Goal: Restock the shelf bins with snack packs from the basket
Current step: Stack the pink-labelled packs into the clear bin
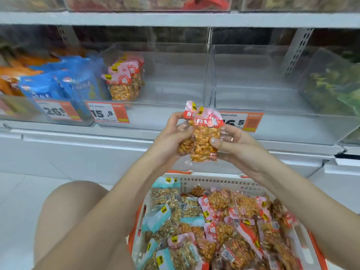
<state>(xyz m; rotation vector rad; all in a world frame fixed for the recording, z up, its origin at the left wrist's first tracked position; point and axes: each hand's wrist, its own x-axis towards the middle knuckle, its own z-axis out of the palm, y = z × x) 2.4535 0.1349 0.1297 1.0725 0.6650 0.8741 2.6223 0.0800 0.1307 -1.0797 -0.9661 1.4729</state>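
Blue packs, at nine o'clock: a bin (58, 112) crowded with blue bags (78, 82), price tag 26.8, not my concern in this shot.

Target bin, at eleven o'clock: the clear bin (171, 78) tagged 15.8 (107, 114) holds a short row of pink-topped peanut packs (125, 80) stood upright against its left wall; most of its floor is bare, which I judge is why I am raising more of the same toward it.

My left hand (172, 133), centre: fingers curled round the left side of the snack packs (202, 133), thumb across the front, gripping.

Snack packs, centre: a small bunch, at least two, held upright between both hands, just below the bin's front edge. Clear film, orange-brown nuts showing through, red-and-pink header with a yellow sticker at the top corner. I seem to be squaring them so they go in as a neat stack.

My right hand (229, 141), just right of centre: thumb and fingers pinching the packs' right edge, a ring on one finger.

Neighbouring bin, at one o'clock: clear bin (253, 78), tagged 16.5.

Basket (214, 181), at six o'clock: white and orange, between my knees, heaped with more pink packs and teal-topped ones (161, 217); plenty left, by my reckoning.
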